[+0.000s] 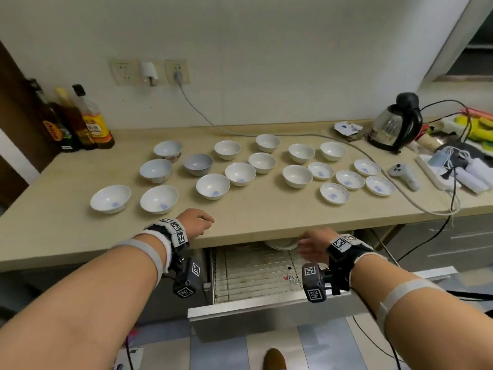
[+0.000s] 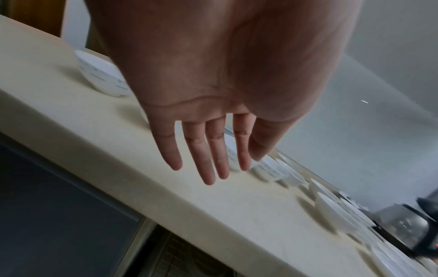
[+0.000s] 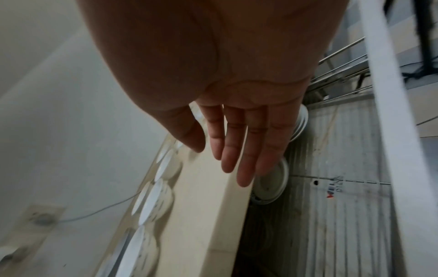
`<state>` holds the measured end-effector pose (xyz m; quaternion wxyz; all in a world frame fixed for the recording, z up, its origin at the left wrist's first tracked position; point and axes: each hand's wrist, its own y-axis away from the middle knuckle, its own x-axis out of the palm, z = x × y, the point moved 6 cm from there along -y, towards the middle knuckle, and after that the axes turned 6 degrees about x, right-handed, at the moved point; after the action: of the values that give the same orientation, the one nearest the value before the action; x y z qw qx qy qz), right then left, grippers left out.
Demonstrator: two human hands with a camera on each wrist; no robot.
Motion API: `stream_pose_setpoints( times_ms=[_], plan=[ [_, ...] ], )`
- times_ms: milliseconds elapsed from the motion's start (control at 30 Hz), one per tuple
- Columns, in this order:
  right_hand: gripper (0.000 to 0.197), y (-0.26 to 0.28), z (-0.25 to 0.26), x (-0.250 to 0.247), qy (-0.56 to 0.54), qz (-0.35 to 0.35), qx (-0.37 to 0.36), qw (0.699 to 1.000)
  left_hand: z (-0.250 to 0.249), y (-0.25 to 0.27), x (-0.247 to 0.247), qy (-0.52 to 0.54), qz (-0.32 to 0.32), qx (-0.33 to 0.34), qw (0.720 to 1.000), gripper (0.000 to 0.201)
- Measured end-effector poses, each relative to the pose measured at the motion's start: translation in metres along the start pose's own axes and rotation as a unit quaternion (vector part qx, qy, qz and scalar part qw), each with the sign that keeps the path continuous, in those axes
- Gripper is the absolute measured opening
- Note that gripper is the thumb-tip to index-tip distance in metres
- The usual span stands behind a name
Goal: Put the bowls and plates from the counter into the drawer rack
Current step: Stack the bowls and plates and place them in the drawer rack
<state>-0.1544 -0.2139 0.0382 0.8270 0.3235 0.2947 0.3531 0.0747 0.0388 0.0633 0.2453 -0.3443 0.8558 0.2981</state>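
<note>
Both forearms fill my near view: left hand and right hand spread, holding nothing. Counter carries the bowls and plates, closely packed; a careless reach could knock neighbours together. Drawer rack holds white dishes at its back.

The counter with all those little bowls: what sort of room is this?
Most likely a home kitchen. Bowls and small plates cover the counter, an electric kettle and sauce bottles stand by the wall, and a dish rack drawer is pulled open below.
</note>
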Motion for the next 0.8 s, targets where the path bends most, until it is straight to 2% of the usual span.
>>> stream_pose_setpoints(
  times_ms=[100, 167, 233, 333, 467, 533, 666, 733, 800],
  plan=[
    [0.02, -0.012, 0.031, 0.029, 0.015, 0.041, -0.022, 0.999, 0.018, -0.008, -0.018, 0.079, -0.04, -0.062, 0.994, 0.025],
    [0.021, -0.023, 0.052, 0.05, 0.025, 0.07, -0.037, 0.997, 0.029, -0.015, -0.027, 0.15, -0.07, -0.11, 0.98, 0.02],
    [0.024, -0.038, 0.075, 0.071, 0.03, 0.095, -0.052, 0.994, 0.042, -0.023, -0.035, 0.222, -0.109, -0.169, 0.954, 0.02],
    [0.026, -0.069, 0.111, 0.099, 0.005, 0.11, -0.059, 0.992, 0.071, -0.038, -0.045, 0.305, -0.17, -0.249, 0.903, 0.045],
    [0.038, -0.109, 0.156, 0.128, -0.052, 0.11, -0.039, 0.992, 0.098, -0.05, -0.057, 0.364, -0.229, -0.319, 0.845, 0.056],
    [0.043, -0.127, 0.173, 0.137, -0.075, 0.105, -0.03, 0.991, 0.104, -0.057, -0.064, 0.39, -0.254, -0.328, 0.822, 0.053],
    [0.047, -0.148, 0.191, 0.147, -0.029, 0.077, -0.026, 0.996, 0.136, -0.078, -0.076, 0.354, -0.282, -0.317, 0.833, 0.045],
    [0.047, -0.15, 0.194, 0.148, -0.011, 0.058, -0.028, 0.998, 0.137, -0.081, -0.081, 0.391, -0.302, -0.301, 0.816, 0.049],
    [0.061, -0.153, 0.195, 0.149, 0.003, 0.044, -0.032, 0.999, 0.125, -0.08, -0.085, 0.413, -0.306, -0.282, 0.81, 0.052]
  ],
)
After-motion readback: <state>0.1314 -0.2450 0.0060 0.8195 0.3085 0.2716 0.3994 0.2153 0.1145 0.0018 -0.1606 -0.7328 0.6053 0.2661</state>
